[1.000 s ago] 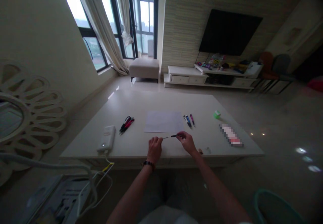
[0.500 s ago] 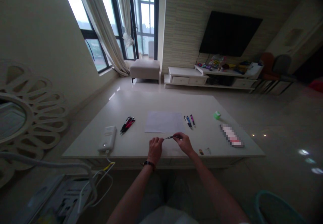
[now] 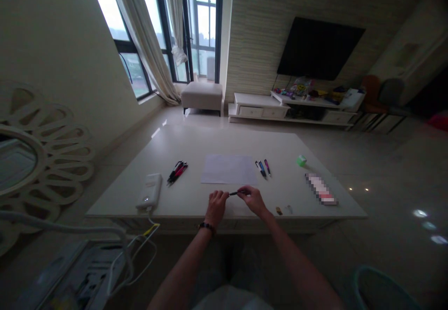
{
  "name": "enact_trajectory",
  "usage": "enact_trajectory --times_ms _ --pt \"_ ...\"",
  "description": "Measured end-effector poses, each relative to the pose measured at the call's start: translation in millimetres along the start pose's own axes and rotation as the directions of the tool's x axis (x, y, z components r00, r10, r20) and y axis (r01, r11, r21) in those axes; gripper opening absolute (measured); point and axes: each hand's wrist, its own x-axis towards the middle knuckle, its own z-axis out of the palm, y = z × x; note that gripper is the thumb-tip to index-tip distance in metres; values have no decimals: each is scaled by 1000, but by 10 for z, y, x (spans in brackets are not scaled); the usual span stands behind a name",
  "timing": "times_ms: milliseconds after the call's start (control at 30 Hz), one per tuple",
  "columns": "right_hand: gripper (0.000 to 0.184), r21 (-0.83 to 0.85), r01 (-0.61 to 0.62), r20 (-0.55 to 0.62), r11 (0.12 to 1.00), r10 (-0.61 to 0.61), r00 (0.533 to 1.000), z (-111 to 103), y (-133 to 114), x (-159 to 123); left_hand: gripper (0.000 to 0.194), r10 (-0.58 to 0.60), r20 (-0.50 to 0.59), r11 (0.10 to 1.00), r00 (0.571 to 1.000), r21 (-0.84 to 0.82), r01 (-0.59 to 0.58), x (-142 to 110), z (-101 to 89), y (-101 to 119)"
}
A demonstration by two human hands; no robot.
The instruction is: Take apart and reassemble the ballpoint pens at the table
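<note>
My right hand (image 3: 252, 199) pinches a thin dark pen (image 3: 237, 193) above the front of the white table (image 3: 224, 142). The pen's slim end reaches the curled fingers of my left hand (image 3: 217, 207), which wears a dark wristband (image 3: 206, 226). Whether those fingers grip the pen is hidden. Behind my hands lies a white paper sheet (image 3: 228, 169). Several pens (image 3: 177, 172) lie to its left, and more pens (image 3: 262, 169) lie to its right. Near my right hand are two small objects (image 3: 278, 210) (image 3: 289, 209).
A white power bank (image 3: 150, 191) with a cable stands near the left edge. A small green object (image 3: 301, 161) and a pixelated box (image 3: 320, 189) sit at the right. A teal basket rim (image 3: 381, 291) shows low at the right.
My hands have drawn closer together, with my right hand moving left. The pen's slim end has come up to my left fingers. The view has shifted slightly.
</note>
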Motion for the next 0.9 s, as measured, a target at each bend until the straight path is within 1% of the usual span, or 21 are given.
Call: enact_trajectory --times_ms 133,233,300,400,500,600,667,733,800,833,900 --pt "22 62 -77 64 995 73 995 133 23 16 25 34 -26 997 999 -65 -36 -11 30 -25" --pt "28 70 -139 100 988 131 986 162 29 22 23 37 -27 997 999 -73 -39 -18 30 -30" --pt "34 42 -172 113 984 166 980 167 31 23 20 54 -15 996 998 -73 -55 -20 18 -26" --pt "44 -42 -207 87 977 210 974 193 44 13 18 76 0 995 997 -71 -76 -20 -8 -12" --pt "54 -84 -212 84 974 219 972 237 79 -14 17 51 13 997 999 -64 -50 -20 -35 6" --pt "47 5 -179 139 984 177 974 253 129 -45 17 -1 12 998 1000 -63 1 -20 -55 27" --pt "43 84 -180 168 980 165 972 246 166 -55 17 8 17 997 1000 -72 -6 -21 -65 41" --pt "46 132 -230 195 964 203 960 237 199 -53 17 46 26 996 999 -81 -44 -22 -73 51" --pt "51 142 -286 222 948 251 942 232 222 -39 17 67 27 995 997 -80 -65 -23 -76 54" --pt "51 142 -300 228 943 264 937 230 230 -30 17 64 23 995 998 -76 -62 -24 -75 53" --pt "45 162 -292 218 943 255 942 226 238 -10 16 49 14 997 999 -66 -48 -25 -69 44"
